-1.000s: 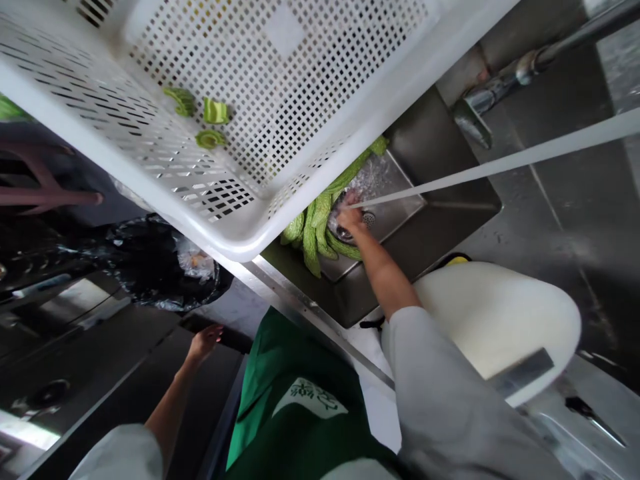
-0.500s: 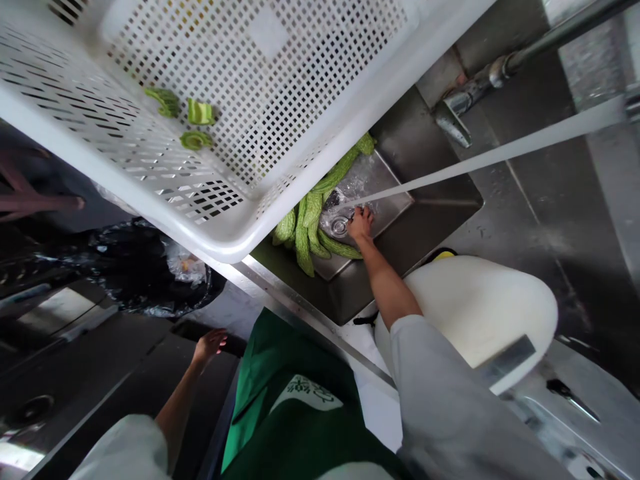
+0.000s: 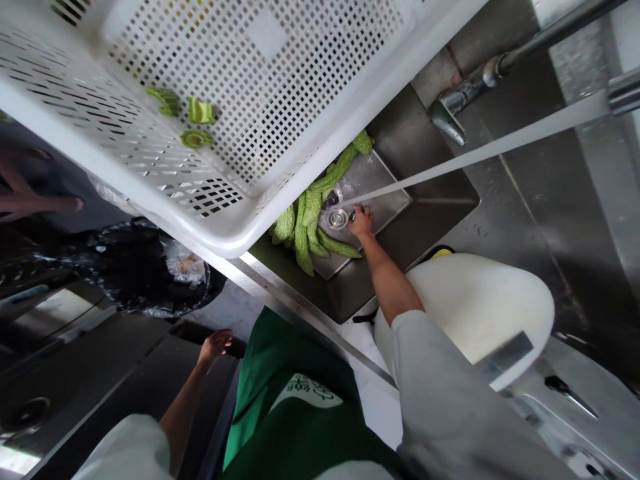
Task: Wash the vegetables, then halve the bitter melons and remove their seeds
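The right hand is hanging low inside the sink, fingers curling just beside a metal disc; whether they are pinching anything, I cannot tell. Gourds are lying heaped in the sink, and water is streaming into it. The left hand is hanging outside the sink, fingers loosely parted. A white basket is hiding part of the sink, cut pieces lying in it. Facing the sink, a green apron is showing a white badge, its green marks too small for reading. A board is sitting beside the sink.
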`<state>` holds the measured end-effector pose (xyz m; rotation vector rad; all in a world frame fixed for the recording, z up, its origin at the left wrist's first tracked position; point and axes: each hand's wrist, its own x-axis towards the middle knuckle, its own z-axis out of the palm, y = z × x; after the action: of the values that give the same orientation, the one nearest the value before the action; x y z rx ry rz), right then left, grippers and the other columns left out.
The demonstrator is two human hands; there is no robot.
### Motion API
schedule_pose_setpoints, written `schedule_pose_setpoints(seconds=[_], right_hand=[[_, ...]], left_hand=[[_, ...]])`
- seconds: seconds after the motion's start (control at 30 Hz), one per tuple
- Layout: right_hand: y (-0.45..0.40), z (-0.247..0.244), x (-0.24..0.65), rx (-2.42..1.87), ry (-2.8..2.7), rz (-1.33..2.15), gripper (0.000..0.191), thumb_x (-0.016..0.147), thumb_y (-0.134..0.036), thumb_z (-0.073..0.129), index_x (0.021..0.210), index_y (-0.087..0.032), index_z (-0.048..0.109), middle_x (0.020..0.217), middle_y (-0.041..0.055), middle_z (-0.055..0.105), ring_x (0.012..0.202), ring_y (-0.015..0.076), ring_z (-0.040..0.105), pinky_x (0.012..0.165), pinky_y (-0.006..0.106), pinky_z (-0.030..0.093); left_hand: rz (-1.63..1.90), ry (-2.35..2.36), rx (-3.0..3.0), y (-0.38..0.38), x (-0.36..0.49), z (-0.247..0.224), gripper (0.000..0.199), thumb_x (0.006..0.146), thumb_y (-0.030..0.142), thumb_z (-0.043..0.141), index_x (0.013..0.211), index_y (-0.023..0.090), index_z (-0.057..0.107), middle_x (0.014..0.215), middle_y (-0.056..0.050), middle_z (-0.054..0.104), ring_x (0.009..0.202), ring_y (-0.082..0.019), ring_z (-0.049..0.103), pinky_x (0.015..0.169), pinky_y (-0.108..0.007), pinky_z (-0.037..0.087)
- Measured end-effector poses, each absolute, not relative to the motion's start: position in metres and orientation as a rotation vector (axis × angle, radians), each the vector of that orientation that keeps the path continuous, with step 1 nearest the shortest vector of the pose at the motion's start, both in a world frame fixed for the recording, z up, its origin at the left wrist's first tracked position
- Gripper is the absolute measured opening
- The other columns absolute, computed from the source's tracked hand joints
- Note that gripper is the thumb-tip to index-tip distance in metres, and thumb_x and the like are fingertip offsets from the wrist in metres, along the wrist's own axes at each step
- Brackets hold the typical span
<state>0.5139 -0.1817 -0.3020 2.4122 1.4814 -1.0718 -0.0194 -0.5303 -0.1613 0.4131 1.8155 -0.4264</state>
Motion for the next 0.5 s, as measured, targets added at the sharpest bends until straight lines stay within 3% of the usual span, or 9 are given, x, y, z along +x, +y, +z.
schedule_pose_setpoints(seconds=[0.37, 0.5], right_hand=[[-0.175, -0.294, 0.514, 2.309, 1.448, -0.994, 0.056, 0.086, -0.019, 0.067, 0.14, -0.019, 0.054, 0.145, 0.0185, 0.044, 0.125, 0.0317, 0.05, 0.105, 0.048, 0.043], [-0.169, -0.279, 0.506, 2.17, 1.52, -0.809, 0.065, 0.089, -0.028, 0.065, 0.15, -0.029, 0.043, 0.148, 0.0173, 0.041, 0.126, 0.0374, 0.049, 0.096, 0.049, 0.048]], left_hand=[[-0.56, 1.749, 0.49, -0.532, -0.011, -0.155, 0.037, 0.094, 0.032, 0.035, 0.113, 0.023, 0.066, 0.114, -0.005, 0.076, 0.102, -0.02, 0.075, 0.071, -0.024, 0.059], [-0.516, 1.77, 0.45, -0.54, -0.018, -0.161, 0.038, 0.092, 0.034, 0.037, 0.117, 0.02, 0.063, 0.115, -0.01, 0.075, 0.102, -0.022, 0.075, 0.07, -0.025, 0.059]])
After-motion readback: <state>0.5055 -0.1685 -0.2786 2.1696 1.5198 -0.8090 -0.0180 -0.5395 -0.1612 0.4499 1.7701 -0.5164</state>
